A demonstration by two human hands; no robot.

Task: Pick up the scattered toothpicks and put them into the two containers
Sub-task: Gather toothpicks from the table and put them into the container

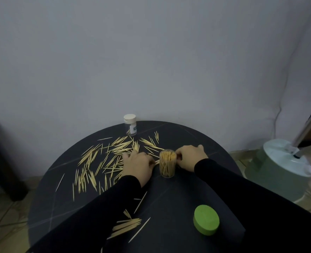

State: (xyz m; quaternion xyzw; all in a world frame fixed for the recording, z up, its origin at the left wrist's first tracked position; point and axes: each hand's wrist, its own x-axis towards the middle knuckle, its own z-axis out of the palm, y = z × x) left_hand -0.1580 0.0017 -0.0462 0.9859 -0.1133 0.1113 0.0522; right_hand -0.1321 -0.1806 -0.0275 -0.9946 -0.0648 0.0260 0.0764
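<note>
Round dark desk (169, 198) with faint pale lines across the top. Scattered toothpicks (100, 161), pale wood, pointed at the ends, spread thickly over the left half and toward the far edge; a smaller bundle (127, 226) near the near edge, partly under the left sleeve, with a few single picks beside it.

Clear plastic container (167, 163) upright near the desk's centre, open at the top, packed nearly full with toothpicks standing on end. Second container (130, 126) upright at the far edge, clear-walled with a white cap on and a small label; contents not discernible. Green round lid (206, 222) lying tilted near the near right edge, well apart from both containers.

Left hand (137, 166) palm down just left of the open container, fingers curled onto the desk over the toothpicks; fingertips hidden, so a pinch on any pick cannot be confirmed. Right hand (190, 157) on the container's right side, fingers bent toward its wall; actual grip cannot be told. Both forearms in black sleeves, reaching in from the near edge.

Pale green bucket (282, 168) with a metal handle on the tiled floor beyond the right edge.
</note>
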